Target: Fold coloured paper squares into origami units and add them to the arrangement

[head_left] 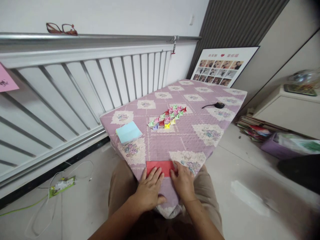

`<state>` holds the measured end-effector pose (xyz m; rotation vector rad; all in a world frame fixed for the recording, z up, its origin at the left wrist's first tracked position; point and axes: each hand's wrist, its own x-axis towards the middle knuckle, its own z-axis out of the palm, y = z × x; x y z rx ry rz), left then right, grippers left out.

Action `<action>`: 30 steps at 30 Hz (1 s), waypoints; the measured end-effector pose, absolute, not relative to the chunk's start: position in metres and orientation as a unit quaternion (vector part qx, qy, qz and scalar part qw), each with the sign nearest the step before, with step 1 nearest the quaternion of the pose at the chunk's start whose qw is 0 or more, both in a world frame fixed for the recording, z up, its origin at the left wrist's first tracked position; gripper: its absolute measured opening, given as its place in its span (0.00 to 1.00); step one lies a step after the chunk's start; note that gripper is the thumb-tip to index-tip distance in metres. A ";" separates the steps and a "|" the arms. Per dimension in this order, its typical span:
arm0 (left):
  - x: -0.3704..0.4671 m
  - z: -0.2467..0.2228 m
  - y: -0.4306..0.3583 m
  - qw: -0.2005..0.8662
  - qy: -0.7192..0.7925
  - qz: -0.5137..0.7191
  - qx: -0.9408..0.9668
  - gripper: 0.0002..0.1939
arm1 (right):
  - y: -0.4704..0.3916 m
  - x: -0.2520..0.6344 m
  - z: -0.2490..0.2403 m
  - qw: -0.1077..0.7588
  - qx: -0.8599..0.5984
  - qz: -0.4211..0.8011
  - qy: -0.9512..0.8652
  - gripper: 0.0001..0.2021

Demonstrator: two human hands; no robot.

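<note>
A red sheet of paper [160,164], rectangular and apparently folded, lies flat near the close corner of the cloth-covered table. My left hand [150,188] rests flat over the paper's lower left part, fingers spread. At the paper's right edge, my right hand [183,181] is curled, its thumb and fingertips holding that edge. Farther off, several small folded paper pieces [167,119] in red, pink, green, yellow and blue stand in slanted rows. To the left of them is a stack of light blue paper [129,132].
The floral tablecloth [162,146] covers a table narrowing toward me. A black corded object [219,105] lies at the far right. A white radiator [100,83] runs along the left, with glasses [61,29] on its pipe. A power strip [62,186] and cables lie on the floor.
</note>
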<state>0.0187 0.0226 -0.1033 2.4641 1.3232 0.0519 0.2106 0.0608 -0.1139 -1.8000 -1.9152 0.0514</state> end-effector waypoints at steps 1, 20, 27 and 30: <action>0.019 -0.103 0.022 0.174 0.466 0.019 0.867 0.44 | 0.060 0.210 -0.113 0.258 -0.662 0.003 -0.703 0.18; -0.018 -0.108 0.027 0.159 0.491 0.019 0.856 0.40 | 0.050 0.219 -0.115 0.107 -0.490 0.075 -0.862 0.36; -0.019 -0.099 0.030 0.137 0.541 0.078 0.826 0.32 | 0.049 0.225 -0.115 0.150 -0.618 0.036 -0.771 0.27; -0.013 -0.093 0.036 0.121 0.558 0.110 0.814 0.26 | 0.044 0.210 -0.106 0.219 -0.617 0.013 -0.756 0.21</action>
